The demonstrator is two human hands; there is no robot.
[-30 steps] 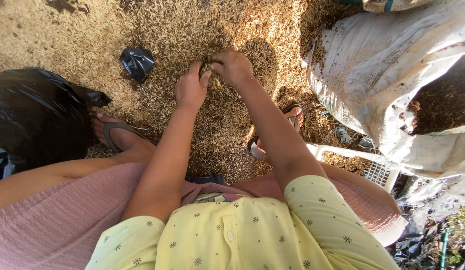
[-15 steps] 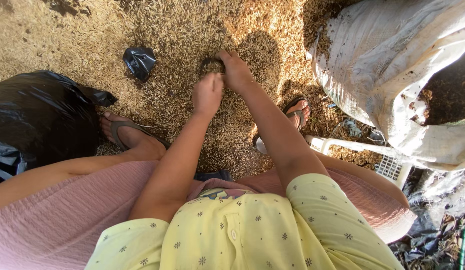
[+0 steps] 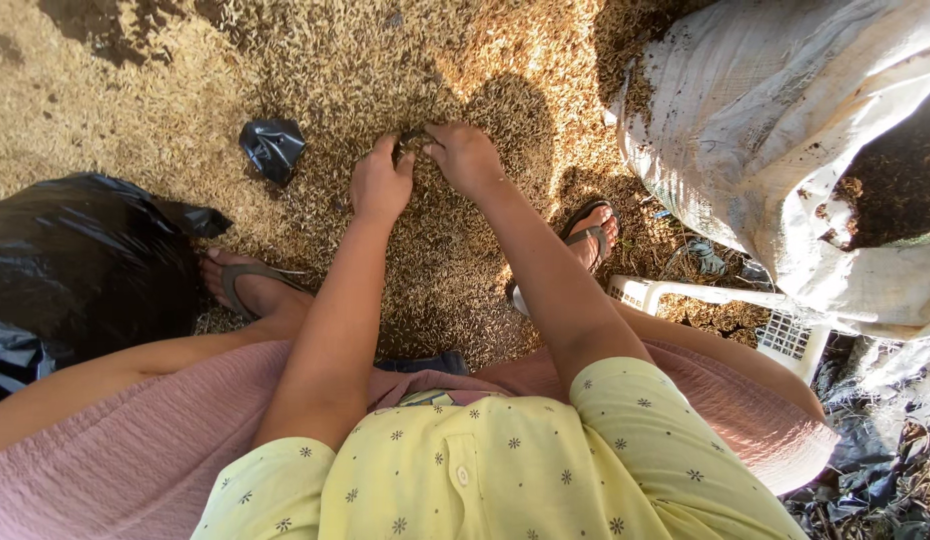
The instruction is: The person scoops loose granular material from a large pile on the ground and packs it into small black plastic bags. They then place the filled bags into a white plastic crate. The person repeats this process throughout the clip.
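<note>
Golden husks (image 3: 465, 300) cover the ground under me, a wide loose bed of dry chaff, and both my hands are down in it, straight ahead of my knees. My left hand (image 3: 380, 185) and my right hand (image 3: 467, 158) meet at the fingertips over one small dark thing (image 3: 413, 140), which I take for a little black bag or pouch; it is too small and too shaded to tell its mouth. The grip of each hand is pressed together, fingers curled and pinching that dark thing from either side, the left from below and the right from above.

Just left of my grip lies a crumpled scrap of black plastic (image 3: 273, 148) on the husks, apart from my fingers. Further left, by my foot, sits a big black plastic bag (image 3: 80, 265). Well to the right of my grip a white woven sack (image 3: 775, 150) lies open, dark soil showing in its mouth (image 3: 900, 185), and a white plastic basket (image 3: 725, 310) rests near my right knee.

As I judge it, the work is at an early or middle point: nothing I can see here looks finished, and no filled pouches stand anywhere around my grip. The husk bed and the soil sack both look plentiful.
</note>
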